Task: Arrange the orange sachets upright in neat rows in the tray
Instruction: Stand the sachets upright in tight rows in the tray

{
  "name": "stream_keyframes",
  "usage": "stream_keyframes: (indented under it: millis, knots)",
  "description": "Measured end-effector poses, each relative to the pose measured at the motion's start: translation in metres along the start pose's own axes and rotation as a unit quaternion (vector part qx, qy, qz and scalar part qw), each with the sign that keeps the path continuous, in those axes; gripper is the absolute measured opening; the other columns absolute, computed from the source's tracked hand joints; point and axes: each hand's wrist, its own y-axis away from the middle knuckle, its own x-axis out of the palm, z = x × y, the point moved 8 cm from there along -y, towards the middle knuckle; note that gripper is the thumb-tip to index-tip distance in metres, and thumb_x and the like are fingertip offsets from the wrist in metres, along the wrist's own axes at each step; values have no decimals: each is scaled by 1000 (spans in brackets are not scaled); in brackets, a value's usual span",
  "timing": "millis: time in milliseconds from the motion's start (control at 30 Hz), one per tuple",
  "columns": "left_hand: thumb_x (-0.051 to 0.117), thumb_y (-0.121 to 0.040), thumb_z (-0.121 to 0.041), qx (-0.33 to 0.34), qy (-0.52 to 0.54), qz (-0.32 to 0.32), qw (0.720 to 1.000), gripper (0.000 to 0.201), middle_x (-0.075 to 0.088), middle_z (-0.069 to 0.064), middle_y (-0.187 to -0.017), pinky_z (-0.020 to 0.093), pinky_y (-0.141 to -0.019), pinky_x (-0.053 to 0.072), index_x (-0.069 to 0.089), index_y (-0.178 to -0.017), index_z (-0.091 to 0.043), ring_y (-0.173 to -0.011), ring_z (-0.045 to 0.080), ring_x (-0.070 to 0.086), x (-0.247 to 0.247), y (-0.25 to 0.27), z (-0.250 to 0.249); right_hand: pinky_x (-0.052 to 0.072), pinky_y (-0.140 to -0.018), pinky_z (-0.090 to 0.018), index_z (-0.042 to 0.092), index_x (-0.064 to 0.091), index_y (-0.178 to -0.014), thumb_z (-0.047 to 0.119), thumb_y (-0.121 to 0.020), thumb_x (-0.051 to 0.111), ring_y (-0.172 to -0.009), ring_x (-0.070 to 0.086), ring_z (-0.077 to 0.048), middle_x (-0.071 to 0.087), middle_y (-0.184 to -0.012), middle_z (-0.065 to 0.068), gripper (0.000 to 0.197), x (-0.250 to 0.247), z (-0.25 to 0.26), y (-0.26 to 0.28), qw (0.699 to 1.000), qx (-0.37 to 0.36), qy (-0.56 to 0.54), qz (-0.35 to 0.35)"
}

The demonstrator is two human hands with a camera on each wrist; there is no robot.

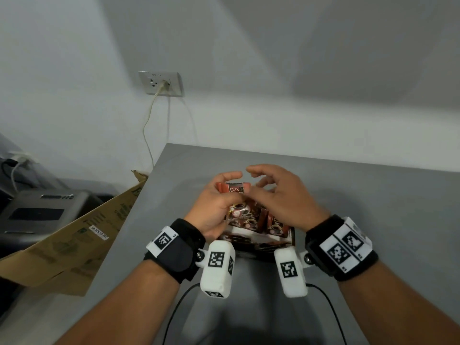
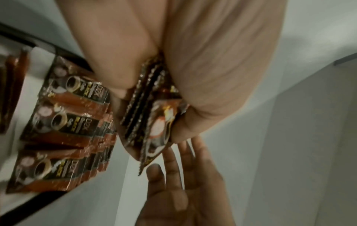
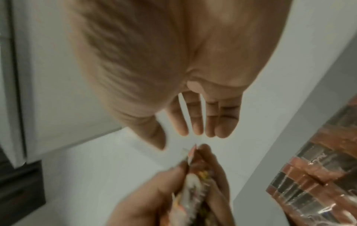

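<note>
My left hand (image 1: 224, 195) grips a small bundle of orange sachets (image 1: 234, 188) just above the far side of the tray (image 1: 245, 232). The left wrist view shows the bundle (image 2: 152, 116) held edge-on between thumb and fingers. More orange sachets (image 1: 251, 220) stand upright in rows in the tray, also seen as rows (image 2: 65, 130) in the left wrist view. My right hand (image 1: 270, 190) hovers beside the bundle with loosely spread fingers (image 3: 195, 120) and holds nothing. Its fingertips are close to the bundle's top (image 3: 191, 154); contact is not clear.
The tray sits on a grey table (image 1: 361, 207) near its front, close to my wrists. An open cardboard box (image 1: 74, 240) leans off the table's left edge. A wall socket (image 1: 161, 83) with a cable is on the wall behind.
</note>
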Motion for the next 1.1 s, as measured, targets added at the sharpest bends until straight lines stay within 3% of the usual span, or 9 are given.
stream_keyframes:
  millis: [67, 133, 200, 300, 367, 467, 833, 1100]
  knots:
    - [72, -69, 7, 16, -34, -6, 999, 63, 67, 28, -105, 57, -91, 52, 58, -126, -16, -90, 39, 67, -7, 0, -5, 54, -82, -25, 32, 68, -117, 31, -88, 73, -85, 67, 1, 70, -98, 14, 29, -2, -5, -10, 999, 25, -26, -4]
    - [77, -67, 8, 24, -70, -20, 997, 66, 66, 31, -106, 55, -91, 52, 58, -126, -17, -91, 38, 66, -11, 1, -7, 56, -77, -27, 27, 73, -105, 22, -87, 75, -72, 67, 1, 74, -85, 8, 19, 7, -7, -17, 999, 26, -32, 22]
    - [78, -71, 12, 32, -88, -50, 994, 65, 66, 27, -105, 48, -85, 55, 56, -126, -15, -88, 34, 66, -20, 1, -8, 54, -69, -26, 23, 75, -90, 15, -84, 76, -62, 64, 1, 74, -77, 4, 10, 12, -7, -22, 999, 26, -30, 23]
    - [75, -83, -1, 43, -112, -141, 983, 48, 64, 14, -107, 36, -70, 53, 55, -123, -17, -83, 26, 64, -51, 0, -13, 56, -65, -29, 20, 71, -78, 10, -83, 73, -59, 66, -6, 74, -72, 2, 12, 12, -25, -29, 997, 69, -20, -12]
    - [68, -90, -6, 39, -105, -198, 974, 38, 59, 10, -104, 32, -65, 49, 54, -123, -15, -79, 21, 58, -75, 2, -15, 60, -70, -33, 22, 70, -77, 9, -83, 70, -68, 69, -11, 74, -75, 3, 14, 17, -42, -32, 994, 101, 28, -12]
    - [64, -92, -6, 25, -111, -220, 969, 30, 59, 9, -102, 31, -66, 49, 55, -119, -15, -81, 20, 58, -93, 4, -10, 62, -70, -33, 21, 69, -79, 7, -85, 64, -71, 70, -14, 72, -82, 4, 16, 40, -64, -32, 986, 135, 95, 33]
    - [63, -93, -7, -23, -117, -189, 975, 23, 60, 10, -102, 32, -66, 49, 57, -113, -15, -77, 19, 58, -97, 1, 14, 61, -76, -37, 15, 65, -84, 4, -86, 62, -76, 69, -20, 67, -92, 0, 11, 86, -83, -39, 974, 139, 162, 75]
    - [42, -85, 15, -46, -100, -167, 980, 40, 59, 11, -96, 41, -73, 53, 56, -114, -8, -89, 23, 58, -89, -1, 20, 47, -76, -24, 16, 64, -98, 5, -87, 62, -90, 62, -19, 67, -99, -2, 15, 84, -89, -40, 975, 128, 173, 53]
